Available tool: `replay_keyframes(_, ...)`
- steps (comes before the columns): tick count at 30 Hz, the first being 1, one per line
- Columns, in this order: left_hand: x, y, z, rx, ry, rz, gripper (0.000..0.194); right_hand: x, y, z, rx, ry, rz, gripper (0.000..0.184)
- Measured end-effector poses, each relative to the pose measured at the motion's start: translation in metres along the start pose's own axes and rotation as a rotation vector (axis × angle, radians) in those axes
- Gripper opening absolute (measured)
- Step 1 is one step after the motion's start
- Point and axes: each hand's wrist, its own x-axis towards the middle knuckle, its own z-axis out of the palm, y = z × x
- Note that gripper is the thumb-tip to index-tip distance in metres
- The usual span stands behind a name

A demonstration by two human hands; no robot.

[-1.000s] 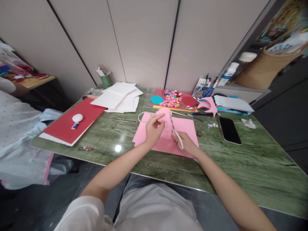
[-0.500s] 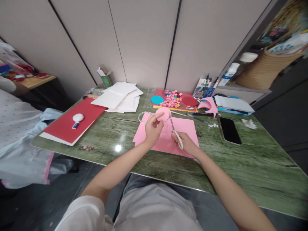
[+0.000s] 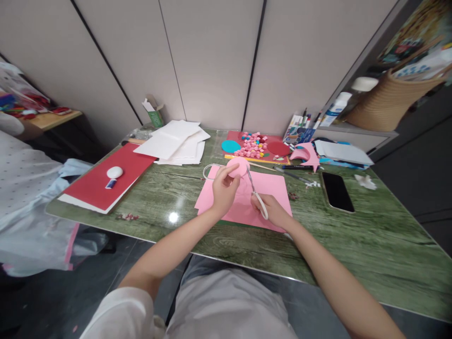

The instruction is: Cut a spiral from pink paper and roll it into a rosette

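Thin pink disc between fingers and scissors

The disc [image 3: 240, 165] is at the middle of the tabletop [image 3: 183, 188], over the far edge of the pink sheets [image 3: 247, 207]; whether it touches them cannot be told. It looks like paper or thin foam: very light, soft, easily bent or creased, not likely to slip in dry fingers. The best hold seems a light pinch on its flat face, close to the rim and clear of the blades; a hard squeeze could mark it.

The left hand [image 3: 223, 190] is half closed, its forefinger laid along the disc and the thumb bent in below, pinching it at the near left side. The right hand [image 3: 270, 209] is curled round the handles of the scissors [image 3: 260, 205], whose blades point up to the disc's right rim; how far they are parted is too small to tell.

The tabletop is green, wood-grained and glossy. White papers [image 3: 169, 139] and pink beads [image 3: 251, 146] lie by its far edge, a red sheet [image 3: 109, 179] at the left end, a phone [image 3: 337, 191] towards the right. Grey panels [image 3: 212, 56] stand behind, and a basket [image 3: 388, 101] sits on a shelf beyond the far right corner. At left is a person [image 3: 24, 179] in spotted clothing.
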Motion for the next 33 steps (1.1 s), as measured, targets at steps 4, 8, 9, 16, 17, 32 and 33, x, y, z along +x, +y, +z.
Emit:
replay_keyframes(4, -0.0001, 0.0006, 0.0001, 0.025, -0.023, 0.010, 0.027, -0.0003, -0.0006, -0.0001, 0.013, 0.013, -0.013, 0.036)
replay_keyframes(8, -0.0002, 0.0013, -0.0002, 0.038, -0.039, 0.021, 0.026, -0.0008, -0.0021, -0.0009, 0.008, 0.008, -0.031, 0.037)
replay_keyframes(9, -0.0002, 0.0015, -0.0002, 0.038, -0.039, 0.021, 0.026, -0.0008, -0.0022, -0.0010, 0.005, 0.009, -0.032, 0.037)
replay_keyframes(16, 0.0003, 0.0035, -0.0009, 0.014, -0.028, 0.014, 0.025, -0.0006, 0.0002, -0.0006, 0.007, 0.016, -0.021, 0.036)
replay_keyframes(17, 0.0004, 0.0035, -0.0011, 0.012, -0.024, 0.016, 0.024, -0.0005, 0.0007, -0.0004, 0.005, 0.018, -0.017, 0.036)
replay_keyframes(32, 0.0007, 0.0045, -0.0029, 0.020, -0.001, 0.031, 0.018, 0.0001, 0.0017, -0.0011, -0.016, -0.006, -0.017, 0.035)
replay_keyframes(33, 0.0007, 0.0047, -0.0029, 0.019, 0.003, 0.027, 0.019, 0.0001, 0.0016, -0.0013, -0.016, -0.008, -0.019, 0.035)
